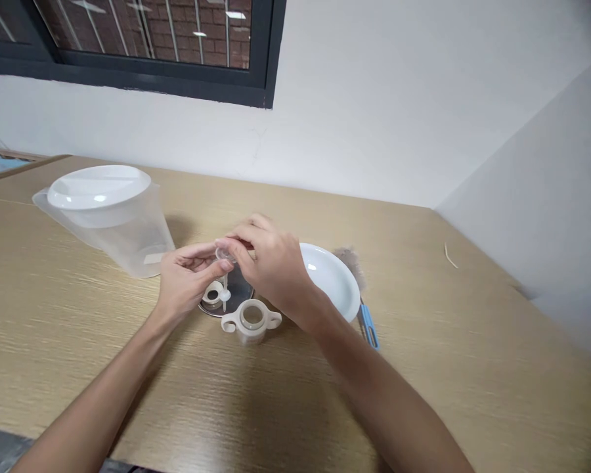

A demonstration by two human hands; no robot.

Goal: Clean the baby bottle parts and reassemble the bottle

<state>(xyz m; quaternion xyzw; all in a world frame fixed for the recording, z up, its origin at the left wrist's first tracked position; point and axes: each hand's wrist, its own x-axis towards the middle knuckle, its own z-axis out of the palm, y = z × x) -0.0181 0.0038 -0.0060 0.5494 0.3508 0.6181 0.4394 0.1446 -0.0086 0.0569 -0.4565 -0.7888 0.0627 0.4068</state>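
My left hand [190,276] and my right hand [273,263] meet over the table, both closed on a small translucent piece [222,253]. It looks like a silicone nipple or straw top, with a thin white straw [225,289] hanging down below it. Fingers cover much of the piece, so its full shape is hidden. Under my hands lies a round dark metal tray [237,293] holding a white ring [213,295]. Closer to me, a small baby bottle with two side handles [251,322] stands upright and uncapped, apart from both hands.
A translucent pitcher [123,230] with a white lid stands at the left. Partly behind my right hand is a white plate [337,282]. Beside it lie a brush with a blue handle [369,326] and a thin pale strip [450,256]. A wall and window [152,39] bound the back.
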